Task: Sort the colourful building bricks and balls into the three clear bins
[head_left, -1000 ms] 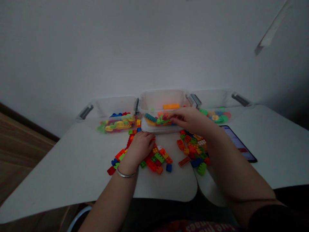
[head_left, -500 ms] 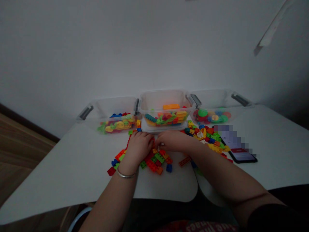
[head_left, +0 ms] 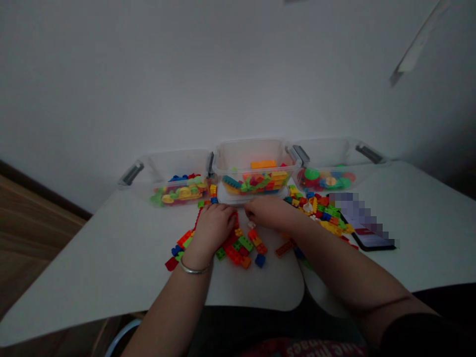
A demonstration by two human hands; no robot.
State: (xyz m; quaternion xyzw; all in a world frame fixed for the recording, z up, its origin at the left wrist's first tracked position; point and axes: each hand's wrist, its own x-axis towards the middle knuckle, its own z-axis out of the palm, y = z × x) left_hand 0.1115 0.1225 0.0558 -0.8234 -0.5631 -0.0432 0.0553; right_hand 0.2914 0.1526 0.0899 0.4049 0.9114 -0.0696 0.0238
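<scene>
My left hand, with a bangle at its wrist, lies over a red studded plate. Its fingers bend over the plate, and their tips are hidden. To its right is my right hand, its fingers curled together and pointing down at the tabletop. Whatever they hold, if anything, is covered by the hand. Just below them sits a small white piece. Loose toy bricks lie around my left hand: a green brick, an orange brick, a blue brick and several red ones.
Clear bins stand along the wall: a left bin, a middle bin and a right bin, each with colourful pieces. A brick pile lies beyond my right forearm, beside a phone. One brown-orange brick lies near that forearm.
My right hand has moved slightly away from my left hand and towards the middle bin, uncovering the white piece. The blue brick has shifted a little. My left hand stays in place.
</scene>
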